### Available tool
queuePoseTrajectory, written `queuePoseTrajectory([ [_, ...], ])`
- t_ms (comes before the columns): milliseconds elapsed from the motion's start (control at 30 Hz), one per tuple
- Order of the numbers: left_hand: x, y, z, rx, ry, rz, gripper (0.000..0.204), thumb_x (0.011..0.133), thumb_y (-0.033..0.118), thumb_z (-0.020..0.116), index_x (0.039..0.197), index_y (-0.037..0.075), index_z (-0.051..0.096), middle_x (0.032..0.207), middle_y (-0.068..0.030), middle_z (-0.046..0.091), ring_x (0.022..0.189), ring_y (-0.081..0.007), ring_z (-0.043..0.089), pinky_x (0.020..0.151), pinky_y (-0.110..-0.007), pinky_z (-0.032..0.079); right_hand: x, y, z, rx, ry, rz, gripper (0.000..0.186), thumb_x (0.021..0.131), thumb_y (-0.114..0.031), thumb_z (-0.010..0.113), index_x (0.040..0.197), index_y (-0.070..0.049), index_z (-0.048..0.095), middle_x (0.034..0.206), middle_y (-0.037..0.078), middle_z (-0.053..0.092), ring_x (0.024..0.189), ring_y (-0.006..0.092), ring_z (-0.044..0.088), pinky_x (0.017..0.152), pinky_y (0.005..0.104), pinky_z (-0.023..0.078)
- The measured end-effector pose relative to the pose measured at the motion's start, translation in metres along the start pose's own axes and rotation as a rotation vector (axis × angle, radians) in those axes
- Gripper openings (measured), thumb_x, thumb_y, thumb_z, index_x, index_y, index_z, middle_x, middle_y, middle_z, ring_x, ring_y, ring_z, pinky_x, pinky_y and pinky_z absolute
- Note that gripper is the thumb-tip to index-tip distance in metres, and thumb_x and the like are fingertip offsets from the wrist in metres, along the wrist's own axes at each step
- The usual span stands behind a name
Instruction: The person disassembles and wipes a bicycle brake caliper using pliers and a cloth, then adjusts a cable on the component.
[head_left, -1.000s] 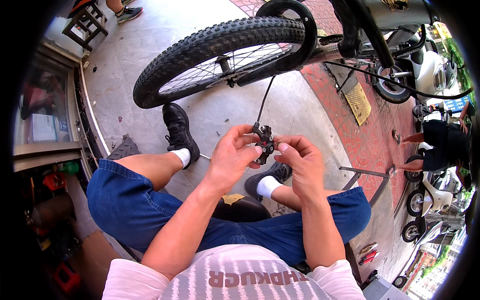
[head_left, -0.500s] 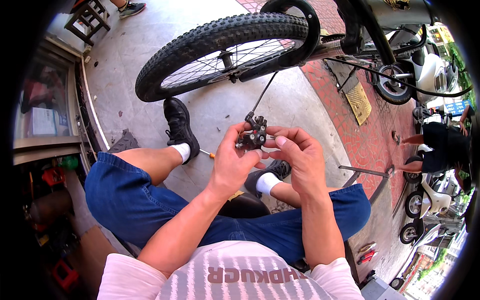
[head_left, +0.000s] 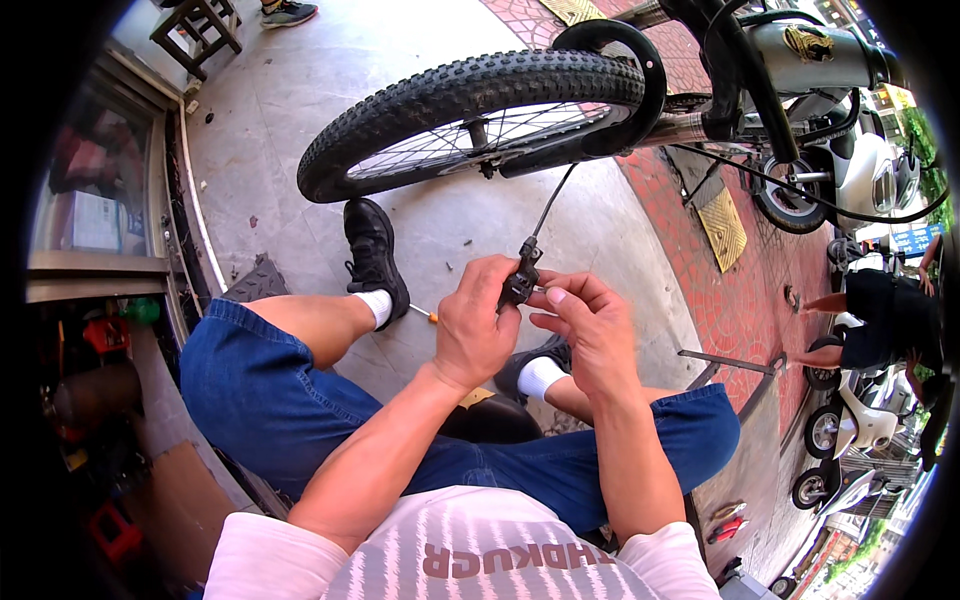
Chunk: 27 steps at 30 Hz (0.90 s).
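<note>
A black bicycle brake caliper (head_left: 519,286) is gripped in my left hand (head_left: 472,322), fingers and thumb wrapped round it. From its top a black hose (head_left: 553,207) runs up toward the fork of the bicycle. My right hand (head_left: 597,325) meets the caliper from the right, thumb and forefinger pinched at its side. A small thin part seems to sit between those fingertips, too small to name. Beyond both hands stands the bicycle's front wheel (head_left: 430,100) with its knobbly tyre.
A screwdriver with an orange handle (head_left: 432,317) lies beside my black shoe (head_left: 372,255). Red-handled pliers (head_left: 727,529) lie at lower right. A wooden stool (head_left: 196,32) stands far left, a cabinet on the left. Parked scooters (head_left: 862,415) and another person (head_left: 875,320) are at right.
The caliper has been turned, so its face with the round bolts no longer shows. My left fingers now cover more of it. The whole view has shifted slightly.
</note>
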<state>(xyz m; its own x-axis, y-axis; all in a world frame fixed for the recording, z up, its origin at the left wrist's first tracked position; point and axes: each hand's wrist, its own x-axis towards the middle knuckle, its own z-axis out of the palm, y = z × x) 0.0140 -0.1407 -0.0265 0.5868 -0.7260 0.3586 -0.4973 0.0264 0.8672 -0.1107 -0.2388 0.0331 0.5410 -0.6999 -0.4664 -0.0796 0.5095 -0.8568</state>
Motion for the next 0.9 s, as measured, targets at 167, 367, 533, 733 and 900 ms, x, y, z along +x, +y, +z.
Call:
queuePoseTrajectory([
  [167,-0.004,-0.010,0.002,0.068,-0.034,0.033,0.053,0.076,-0.013,0.062,0.127,0.003,0.059,0.119,-0.0205,0.065,0.103,-0.0404,0.069,0.082,-0.044,0.059,0.015,0.019,-0.003,0.324,-0.032,0.196,0.013,0.101,-0.014,0.065,0.108,-0.003,0.065,0.113,0.012,0.072,0.103,0.0235,0.071,0.090,0.0420,0.058],
  [367,-0.006,-0.012,0.010,0.121,-0.068,-0.007,0.052,0.080,-0.007,0.065,0.129,0.007,0.058,0.127,-0.0158,0.062,0.099,-0.0378,0.070,0.079,-0.044,0.059,0.041,0.045,-0.020,0.524,-0.064,0.243,0.014,0.102,-0.016,0.060,0.107,-0.004,0.063,0.107,0.013,0.072,0.100,0.0272,0.069,0.096,0.0478,0.055],
  [533,-0.002,-0.008,0.008,-0.330,-0.287,-0.456,0.040,0.088,0.003,0.067,0.126,0.003,0.057,0.120,-0.0129,0.065,0.095,-0.0238,0.068,0.080,-0.037,0.056,0.048,0.053,-0.033,0.509,-0.046,0.259,0.015,0.101,-0.017,0.061,0.108,-0.004,0.064,0.106,0.015,0.073,0.099,0.0284,0.071,0.094,0.0465,0.056],
  [733,0.033,-0.024,0.007,-0.697,-0.439,-1.018,0.033,0.106,0.036,0.058,0.121,0.006,0.062,0.104,-0.0073,0.070,0.089,-0.0188,0.068,0.079,-0.038,0.058,0.049,0.051,-0.043,0.413,-0.035,0.246,0.015,0.101,-0.018,0.063,0.107,-0.004,0.065,0.108,0.016,0.075,0.100,0.0287,0.073,0.094,0.0452,0.057],
  [900,0.043,-0.027,0.013,-0.802,-0.574,-1.191,0.042,0.108,0.042,0.052,0.128,0.007,0.064,0.099,-0.0066,0.071,0.086,-0.0208,0.069,0.079,-0.040,0.059,0.052,0.049,-0.053,0.366,-0.011,0.210,0.021,0.100,-0.018,0.065,0.114,-0.001,0.062,0.110,0.013,0.073,0.099,0.0259,0.073,0.095,0.0406,0.056],
])
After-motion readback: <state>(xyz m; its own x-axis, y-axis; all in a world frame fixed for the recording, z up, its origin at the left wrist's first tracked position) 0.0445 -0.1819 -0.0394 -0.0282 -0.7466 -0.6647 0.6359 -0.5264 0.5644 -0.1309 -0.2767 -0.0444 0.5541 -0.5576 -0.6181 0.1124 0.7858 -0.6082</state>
